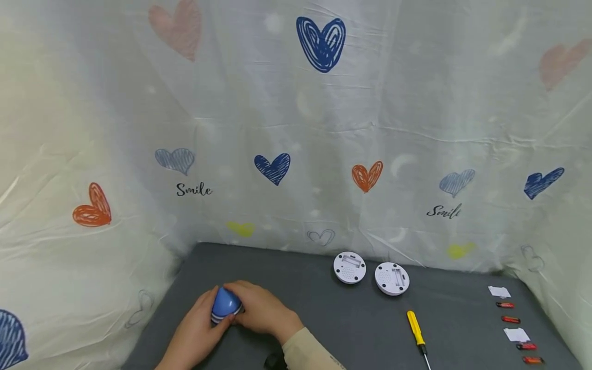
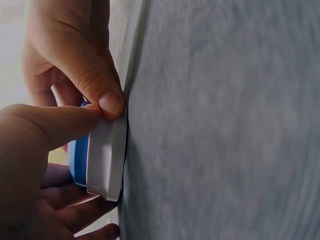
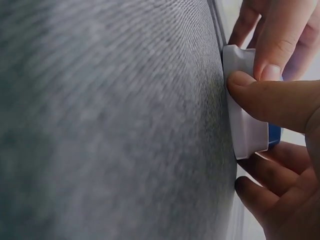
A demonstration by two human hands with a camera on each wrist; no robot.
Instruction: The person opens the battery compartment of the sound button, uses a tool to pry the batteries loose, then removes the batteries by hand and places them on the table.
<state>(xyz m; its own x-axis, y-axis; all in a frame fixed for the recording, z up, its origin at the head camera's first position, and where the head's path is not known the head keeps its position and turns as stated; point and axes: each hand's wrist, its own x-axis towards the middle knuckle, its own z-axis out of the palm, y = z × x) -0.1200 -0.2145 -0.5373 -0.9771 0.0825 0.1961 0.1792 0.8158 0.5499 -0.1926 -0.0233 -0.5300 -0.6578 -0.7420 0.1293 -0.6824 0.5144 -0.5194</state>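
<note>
A round push-button device [image 1: 226, 302] with a blue domed top and a white base sits on the grey table at left of centre. My left hand [image 1: 198, 325] grips it from the left, and my right hand [image 1: 262, 310] holds it from the right. Both thumbs meet at its near side, with the fingers curved round the far side. In the left wrist view, the white base [image 2: 106, 160] rests flat against the cloth. The right wrist view shows the thumb pressed on the white rim [image 3: 247, 127]; much of the blue top is hidden by fingers.
Two white discs, one [image 1: 349, 267] left of the other [image 1: 392, 279], lie with open battery compartments upward. A yellow-handled screwdriver [image 1: 415, 328] is right of centre. Several red batteries [image 1: 511, 319] and white pieces [image 1: 516, 335] lie far right. A heart-print curtain [image 1: 296, 205] borders the table.
</note>
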